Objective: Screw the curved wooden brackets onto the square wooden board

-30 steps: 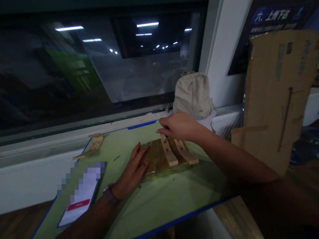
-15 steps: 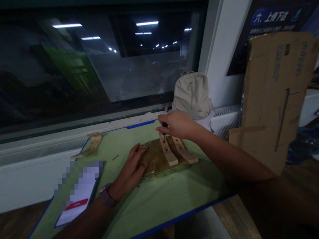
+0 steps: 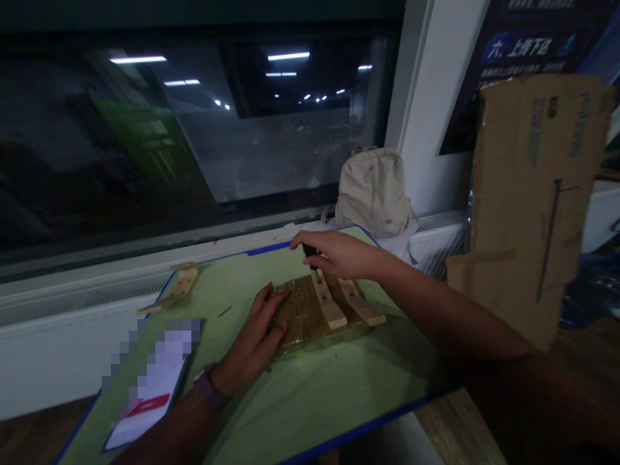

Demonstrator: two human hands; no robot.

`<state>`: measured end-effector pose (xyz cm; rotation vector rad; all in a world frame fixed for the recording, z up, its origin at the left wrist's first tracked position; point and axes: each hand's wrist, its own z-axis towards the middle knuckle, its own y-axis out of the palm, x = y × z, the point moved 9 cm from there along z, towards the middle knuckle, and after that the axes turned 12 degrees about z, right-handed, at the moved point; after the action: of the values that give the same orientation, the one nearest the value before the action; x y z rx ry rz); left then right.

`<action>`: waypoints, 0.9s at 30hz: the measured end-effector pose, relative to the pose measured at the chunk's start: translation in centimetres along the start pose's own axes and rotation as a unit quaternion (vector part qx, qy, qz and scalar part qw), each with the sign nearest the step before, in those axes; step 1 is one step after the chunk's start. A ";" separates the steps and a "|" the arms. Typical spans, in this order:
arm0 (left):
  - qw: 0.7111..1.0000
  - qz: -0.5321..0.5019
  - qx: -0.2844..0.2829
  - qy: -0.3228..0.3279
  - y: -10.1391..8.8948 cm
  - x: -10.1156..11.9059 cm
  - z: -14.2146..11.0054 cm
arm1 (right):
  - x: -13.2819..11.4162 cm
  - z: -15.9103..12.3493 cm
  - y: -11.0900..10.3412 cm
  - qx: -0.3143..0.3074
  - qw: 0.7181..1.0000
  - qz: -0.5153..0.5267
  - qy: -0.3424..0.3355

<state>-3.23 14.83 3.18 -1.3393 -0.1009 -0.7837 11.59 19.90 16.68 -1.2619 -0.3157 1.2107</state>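
Note:
My right hand (image 3: pixel 341 253) is closed around the dark handle of a screwdriver (image 3: pixel 310 250), held upright. The screwdriver's metal shaft meets a hole near the far end of a curved wooden piece (image 3: pixel 331 312). Beside it on the right lies a second curved wooden piece (image 3: pixel 365 310) with holes, partly hidden by my right hand. Both pieces rest on a flat brown block (image 3: pixel 293 323) with a shiny, wrinkled covering. My left hand (image 3: pixel 256 336) presses on the left part of this block, fingers spread and holding nothing. The screwdriver's tip is hidden in the hole.
The block lies on a green tabletop (image 3: pixel 334 387) with blue edges. Another curved wooden piece (image 3: pixel 185 284) sits at the far left edge. A blurred flat item (image 3: pixel 150 387) lies at left. A beige backpack (image 3: pixel 371 190) and a cardboard sheet (image 3: pixel 533 213) stand behind.
My right hand has shifted slightly left and turned on the screwdriver, showing more of the handle. The whole view has tilted a little upward. My left hand stays on the block.

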 end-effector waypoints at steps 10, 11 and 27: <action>1.000 -0.005 0.006 0.003 -0.2 0.2 0.1 | -0.2 -0.6 -0.4 0.014 0.986 -0.132 0.102; 1.000 -0.006 0.007 0.002 -0.2 0.2 0.0 | -0.5 -0.6 -0.2 0.009 0.992 -0.101 0.073; 1.000 -0.003 0.021 -0.005 -0.1 -0.2 0.1 | 0.0 0.5 -0.5 0.085 0.996 -0.001 -0.041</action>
<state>-3.36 15.04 3.19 -1.3040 -0.1290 -0.7766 11.48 20.22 17.24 -1.0673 -0.2669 1.2630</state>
